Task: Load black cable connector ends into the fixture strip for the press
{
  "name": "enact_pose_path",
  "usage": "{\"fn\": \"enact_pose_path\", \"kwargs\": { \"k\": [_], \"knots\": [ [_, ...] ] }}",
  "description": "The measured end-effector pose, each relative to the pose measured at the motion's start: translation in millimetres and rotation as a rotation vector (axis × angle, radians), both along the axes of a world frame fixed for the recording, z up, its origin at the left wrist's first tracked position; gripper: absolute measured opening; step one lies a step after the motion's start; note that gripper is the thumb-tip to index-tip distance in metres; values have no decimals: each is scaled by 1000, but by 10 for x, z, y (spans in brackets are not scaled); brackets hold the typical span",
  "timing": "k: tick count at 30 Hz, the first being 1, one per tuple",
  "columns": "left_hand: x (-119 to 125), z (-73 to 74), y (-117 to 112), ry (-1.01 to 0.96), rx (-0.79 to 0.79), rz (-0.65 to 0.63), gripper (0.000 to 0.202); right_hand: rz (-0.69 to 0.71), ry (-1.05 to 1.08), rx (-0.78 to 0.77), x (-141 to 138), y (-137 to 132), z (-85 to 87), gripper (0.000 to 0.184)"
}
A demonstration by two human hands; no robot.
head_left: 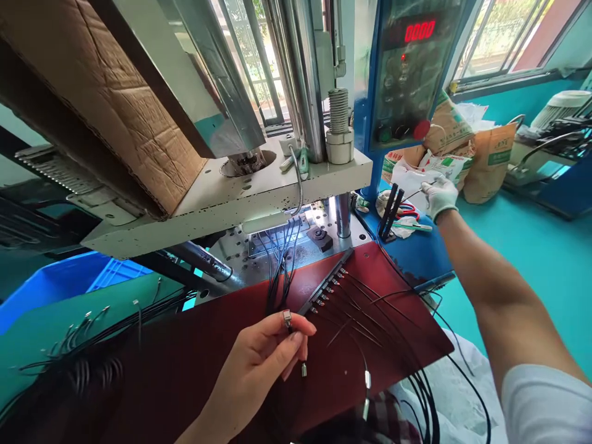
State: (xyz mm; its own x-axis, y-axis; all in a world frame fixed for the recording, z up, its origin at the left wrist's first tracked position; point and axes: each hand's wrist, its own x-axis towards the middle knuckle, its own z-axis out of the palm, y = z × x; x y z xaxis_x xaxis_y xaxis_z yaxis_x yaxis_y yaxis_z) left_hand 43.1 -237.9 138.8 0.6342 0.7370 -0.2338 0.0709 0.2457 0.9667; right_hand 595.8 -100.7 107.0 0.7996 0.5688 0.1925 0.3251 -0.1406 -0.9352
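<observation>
My bare left hand (263,364) is closed, with a small metal cable connector (287,318) pinched between thumb and fingers. A second metal connector end (304,370) hangs just below those fingers. Out to the right, my right hand (441,197) wears a white glove and is closed on a thin, dark, rod-like tool (416,193); its exact kind is unclear. That hand is above the blue machine ledge, near a black upright holder (392,213) and red-handled scissors (407,213). Behind my left hand, a dark strip (326,283) holds a row of cables with metal connectors.
A press with a lit mould area (277,237) stands ahead, black cables coming out of it. The red work board (222,370) lies before me. More cables (111,333) are piled left, by a blue crate (69,277). A control panel (407,74) reads 0000. Paper sacks (490,160) stand right.
</observation>
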Motion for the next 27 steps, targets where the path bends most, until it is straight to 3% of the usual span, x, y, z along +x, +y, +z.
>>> {"fn": "enact_pose_path", "kwargs": {
  "k": [3, 6, 8, 10, 14, 17, 21, 27],
  "knots": [
    [-27, 0, -11, -30, 11, -5, 23, 17, 18, 198, -66, -198, 222, 87],
    [-55, 8, -40, -42, 14, -9, 22, 119, 50, 333, -207, -483, 488, 104],
    [-72, 5, -65, -49, 22, -9, 22, 241, 61, 407, -318, -682, 648, 98],
    [-83, -3, -93, -47, 31, 2, 23, 356, 21, 448, -436, -857, 777, 78],
    [-83, -11, -141, -30, 34, 65, 25, 450, -201, 439, -728, -1119, 920, 49],
    [-69, -17, -143, -35, 18, 101, 25, 460, -326, 420, -1023, -1277, 906, 36],
    [-23, -42, -96, -52, 19, 144, 28, 531, -407, 282, -1390, -1457, 733, 21],
    [93, -11, -75, 11, 32, 142, 28, 605, -596, 89, -1522, -1610, 444, 14]
  ]
}}
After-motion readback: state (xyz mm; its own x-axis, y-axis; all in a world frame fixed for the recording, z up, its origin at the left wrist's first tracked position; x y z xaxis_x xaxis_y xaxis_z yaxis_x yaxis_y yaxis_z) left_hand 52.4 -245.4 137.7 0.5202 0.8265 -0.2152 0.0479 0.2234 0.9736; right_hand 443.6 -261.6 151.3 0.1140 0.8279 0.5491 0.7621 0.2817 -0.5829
